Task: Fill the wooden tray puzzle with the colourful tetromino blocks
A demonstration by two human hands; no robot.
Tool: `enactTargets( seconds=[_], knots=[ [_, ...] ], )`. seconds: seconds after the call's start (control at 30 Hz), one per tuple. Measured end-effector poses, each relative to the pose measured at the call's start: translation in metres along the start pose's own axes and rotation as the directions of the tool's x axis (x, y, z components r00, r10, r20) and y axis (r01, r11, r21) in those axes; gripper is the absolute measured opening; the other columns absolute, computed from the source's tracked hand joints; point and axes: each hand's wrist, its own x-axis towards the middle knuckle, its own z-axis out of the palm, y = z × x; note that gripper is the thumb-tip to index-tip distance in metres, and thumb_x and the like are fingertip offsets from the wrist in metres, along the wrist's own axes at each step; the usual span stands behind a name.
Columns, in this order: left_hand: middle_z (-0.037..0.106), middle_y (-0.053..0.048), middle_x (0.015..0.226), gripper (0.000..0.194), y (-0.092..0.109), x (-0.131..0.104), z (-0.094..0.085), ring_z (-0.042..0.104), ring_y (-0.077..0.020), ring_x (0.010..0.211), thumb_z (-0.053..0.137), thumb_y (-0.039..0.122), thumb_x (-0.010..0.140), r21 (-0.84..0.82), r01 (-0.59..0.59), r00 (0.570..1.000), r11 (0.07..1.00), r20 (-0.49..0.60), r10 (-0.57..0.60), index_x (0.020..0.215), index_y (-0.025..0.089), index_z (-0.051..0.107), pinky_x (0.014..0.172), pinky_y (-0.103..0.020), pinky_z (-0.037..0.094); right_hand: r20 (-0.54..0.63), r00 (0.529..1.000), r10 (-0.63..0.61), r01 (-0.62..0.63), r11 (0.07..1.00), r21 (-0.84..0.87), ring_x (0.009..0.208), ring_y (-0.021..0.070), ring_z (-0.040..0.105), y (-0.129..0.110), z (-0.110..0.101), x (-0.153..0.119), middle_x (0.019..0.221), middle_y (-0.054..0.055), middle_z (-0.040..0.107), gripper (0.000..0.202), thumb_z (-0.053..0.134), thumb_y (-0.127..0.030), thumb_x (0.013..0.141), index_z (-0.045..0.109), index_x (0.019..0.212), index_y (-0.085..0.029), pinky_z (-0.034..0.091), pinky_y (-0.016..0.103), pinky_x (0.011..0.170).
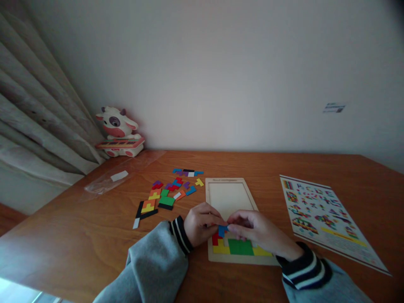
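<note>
A wooden puzzle board (211, 255) lies flat in front of me. Yellow pieces (221, 247), a large green area (241, 247) and a red piece (215, 240) fill its near end, partly under my hands. Over that end, a blue puzzle piece (222, 230) sits between the fingertips of both hands. My left hand (202, 223) is closed, its fingers pinched at the piece's left and upper side. From the other side, my right hand (254, 227) pinches it with thumb and forefinger. The fingers hide some of the piece and the board around it.
Left of the board lie several loose coloured pieces (166, 200). A printed pattern sheet (326, 219) rests on the right of the wooden table (94, 244). At the back left are a clear plastic bag (102, 183) and a cow toy with a keyboard (121, 145), near a curtain (34, 97).
</note>
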Motion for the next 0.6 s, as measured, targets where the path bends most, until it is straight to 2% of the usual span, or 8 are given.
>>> enactTargets(
  seconds=[0.13,0.23,0.37,0.6],
  knots=[
    [0.071,-0.008,0.092,0.021,0.0005,0.0001,0.0032,0.065,-0.0175,0.085,0.058,0.017,0.089,0.092,0.071,0.997,0.993,0.012,-0.073,0.103,0.02,0.073,0.078,-0.029,0.053,-0.019,1.0,0.007,-0.007,1.0,-0.012,0.06,0.0127,0.057,0.0035,-0.0078,-0.0017,0.066,-0.001,0.063,0.035,0.067,-0.053,0.081,0.068,0.087,-0.019,0.045,0.024,0.056],
    [0.07,-0.009,0.096,0.022,-0.0001,0.0002,0.0049,0.064,-0.0198,0.088,0.057,0.019,0.088,0.14,0.129,0.991,0.982,0.024,-0.134,0.106,0.02,0.071,0.08,-0.033,0.052,-0.027,1.0,0.013,-0.016,0.99,-0.14,0.061,0.0141,0.057,0.0069,-0.0106,-0.0021,0.068,0.0,0.065,0.033,0.066,-0.051,0.082,0.07,0.087,-0.019,0.044,0.025,0.056],
    [0.069,-0.01,0.098,0.02,0.0005,0.0004,0.0057,0.063,-0.0207,0.09,0.057,0.021,0.088,0.157,0.098,0.988,0.983,0.101,-0.115,0.102,0.019,0.072,0.082,-0.034,0.052,-0.02,1.0,-0.004,-0.002,0.944,-0.331,0.063,0.0153,0.058,0.0093,-0.0073,-0.001,0.071,0.002,0.068,0.029,0.064,-0.047,0.084,0.074,0.086,-0.02,0.042,0.025,0.056],
    [0.069,-0.008,0.098,0.02,0.0031,-0.001,0.0049,0.062,-0.0206,0.092,0.06,0.033,0.089,0.191,0.064,0.966,0.98,0.233,-0.109,0.098,0.022,0.072,0.083,-0.035,0.05,-0.062,0.997,-0.048,0.014,0.883,-0.469,0.063,0.0146,0.057,0.0053,-0.0022,0.0006,0.072,0.003,0.068,0.021,0.062,-0.037,0.085,0.074,0.084,-0.019,0.04,0.025,0.057]
  ],
)
